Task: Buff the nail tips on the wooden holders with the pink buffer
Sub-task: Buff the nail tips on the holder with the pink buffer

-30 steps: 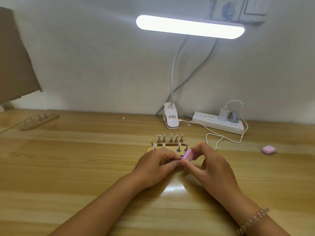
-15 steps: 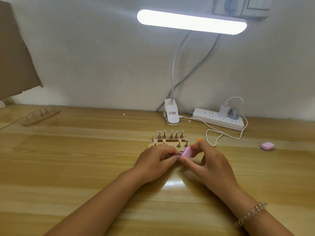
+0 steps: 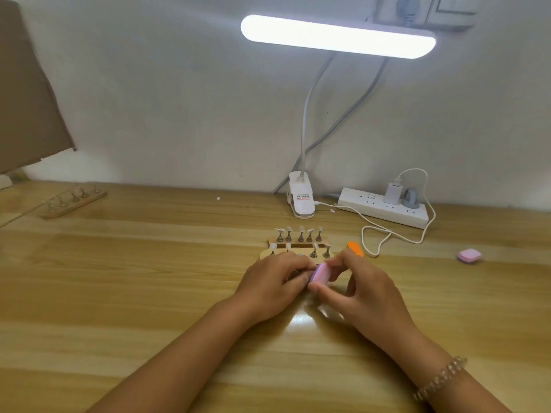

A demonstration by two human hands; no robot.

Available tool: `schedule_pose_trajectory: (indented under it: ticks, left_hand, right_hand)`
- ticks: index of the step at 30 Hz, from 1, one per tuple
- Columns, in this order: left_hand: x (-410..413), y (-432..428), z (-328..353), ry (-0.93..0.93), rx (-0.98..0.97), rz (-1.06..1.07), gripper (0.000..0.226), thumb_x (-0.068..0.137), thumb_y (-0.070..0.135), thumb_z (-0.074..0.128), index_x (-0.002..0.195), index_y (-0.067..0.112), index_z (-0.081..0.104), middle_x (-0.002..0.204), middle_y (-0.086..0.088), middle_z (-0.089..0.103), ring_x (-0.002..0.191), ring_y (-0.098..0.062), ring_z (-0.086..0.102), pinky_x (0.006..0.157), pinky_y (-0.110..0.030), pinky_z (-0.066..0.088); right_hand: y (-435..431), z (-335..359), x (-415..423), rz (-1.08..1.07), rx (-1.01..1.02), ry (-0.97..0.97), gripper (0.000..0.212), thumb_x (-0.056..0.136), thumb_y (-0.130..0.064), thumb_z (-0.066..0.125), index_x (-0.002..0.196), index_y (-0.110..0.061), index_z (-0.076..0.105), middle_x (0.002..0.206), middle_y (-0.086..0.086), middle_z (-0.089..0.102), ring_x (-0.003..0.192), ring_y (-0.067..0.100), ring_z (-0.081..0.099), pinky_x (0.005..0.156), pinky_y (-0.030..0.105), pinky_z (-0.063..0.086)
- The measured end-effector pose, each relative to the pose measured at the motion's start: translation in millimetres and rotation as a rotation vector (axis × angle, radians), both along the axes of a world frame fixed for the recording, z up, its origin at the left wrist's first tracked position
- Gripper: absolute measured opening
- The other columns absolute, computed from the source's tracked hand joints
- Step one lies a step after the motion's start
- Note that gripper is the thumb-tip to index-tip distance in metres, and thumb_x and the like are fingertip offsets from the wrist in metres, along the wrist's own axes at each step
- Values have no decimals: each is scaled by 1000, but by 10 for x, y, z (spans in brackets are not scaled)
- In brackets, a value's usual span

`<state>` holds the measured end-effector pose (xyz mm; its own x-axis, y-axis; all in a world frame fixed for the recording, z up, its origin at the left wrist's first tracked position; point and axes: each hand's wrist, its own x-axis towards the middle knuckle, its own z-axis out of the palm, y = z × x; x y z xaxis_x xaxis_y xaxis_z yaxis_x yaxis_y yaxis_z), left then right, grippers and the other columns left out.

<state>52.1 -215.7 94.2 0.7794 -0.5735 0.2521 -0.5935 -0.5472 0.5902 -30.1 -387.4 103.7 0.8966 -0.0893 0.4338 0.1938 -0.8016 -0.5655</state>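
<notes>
Pale wood-grain table [image 3: 119,293] runs to a plain white wall, with broad open room left of my fingers and on the near side of my wrists. Beyond my fingertips, just touching distance off, stand the wooden holders [image 3: 272,240], two rows of small metal stands carrying nail tips [image 3: 301,228].

My right hand [image 3: 366,290] pinches the pink buffer [image 3: 320,272] between thumb and curled fingers, the block tilted up. My left hand [image 3: 274,281] has its fingers curled, tips against the buffer's left face; whether they hold anything I cannot tell, as it is hidden. A bead bracelet [image 3: 441,380] sits on my right wrist.

Just beyond my right fingers lies an orange piece [image 3: 354,248]; well right of them, a small pink block [image 3: 469,255]. Farther back are a lamp clamp [image 3: 301,198], a white power strip [image 3: 384,208] with a looping cable [image 3: 372,234], and the lit lamp bar [image 3: 337,37] overhead. Far left of my fingers rest another holder [image 3: 73,201] and a cardboard sheet [image 3: 26,99].

Print on the clamp's label is too small to read.
</notes>
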Motion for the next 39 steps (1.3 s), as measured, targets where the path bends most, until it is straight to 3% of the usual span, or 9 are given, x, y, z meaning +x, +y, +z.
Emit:
schedule_pose_trajectory:
  ticks: [10, 15, 20, 25, 29, 33, 36, 39]
  left_hand:
    - [6, -9, -13, -23, 9, 7, 18, 98, 35, 56, 110, 38, 68, 89, 20, 56, 80, 0, 47, 71, -29, 42]
    - [2, 5, -14, -1, -12, -4, 18, 98, 32, 57, 109, 36, 69, 91, 21, 60, 81, -1, 51, 71, -28, 43]
    - [-1, 1, -1, 64, -108, -11, 14, 99, 32, 58, 97, 40, 68, 93, 25, 71, 90, 6, 63, 82, -29, 51]
    - [5, 2, -42, 39, -102, -15, 16, 94, 36, 52, 105, 38, 65, 92, 23, 67, 75, 3, 56, 70, -28, 45]
    - [9, 0, -57, 16, -72, -4, 14, 96, 31, 55, 105, 39, 63, 88, 26, 63, 70, 5, 53, 66, -25, 38]
    - [0, 10, -33, 14, -38, -28, 19, 98, 28, 52, 106, 44, 61, 91, 29, 64, 74, 9, 53, 65, -24, 38]
    - [2, 7, -24, 26, -33, -28, 17, 99, 29, 51, 106, 40, 62, 95, 22, 67, 73, 6, 53, 67, -27, 42]
    - [-6, 6, -18, 38, -30, -36, 19, 99, 28, 51, 107, 40, 63, 95, 21, 67, 72, 5, 53, 65, -27, 39]
  right_hand:
    - [-34, -9, 57, -56, 36, -30, 27, 77, -52, 73, 90, -34, 59, 89, -19, 65, 65, -3, 52, 61, 26, 39]
    - [-20, -31, 17, 30, 22, -13, 33, 72, -61, 67, 89, -34, 59, 88, -20, 65, 63, -3, 53, 58, 26, 41]
    - [-117, -21, 70, -109, 159, -97, 22, 77, -46, 72, 90, -35, 58, 89, -17, 65, 66, 2, 54, 65, 29, 42]
    - [31, -4, -17, 90, 35, -54, 33, 78, -59, 62, 102, -36, 60, 98, -20, 64, 61, 11, 54, 59, 30, 47]
    - [-8, -7, 33, -2, 16, -54, 26, 81, -52, 66, 99, -33, 62, 94, -19, 63, 62, -1, 50, 64, 28, 44]
    - [24, 6, -13, 54, -16, -57, 30, 77, -57, 65, 97, -34, 62, 94, -20, 63, 59, 8, 52, 59, 31, 47]
    - [-16, 8, 35, 0, 44, -56, 25, 79, -52, 69, 94, -35, 61, 92, -19, 64, 60, 5, 51, 62, 30, 46]
    - [9, -3, 0, 27, -37, -88, 29, 78, -55, 66, 97, -33, 61, 92, -20, 62, 61, 2, 51, 58, 27, 44]
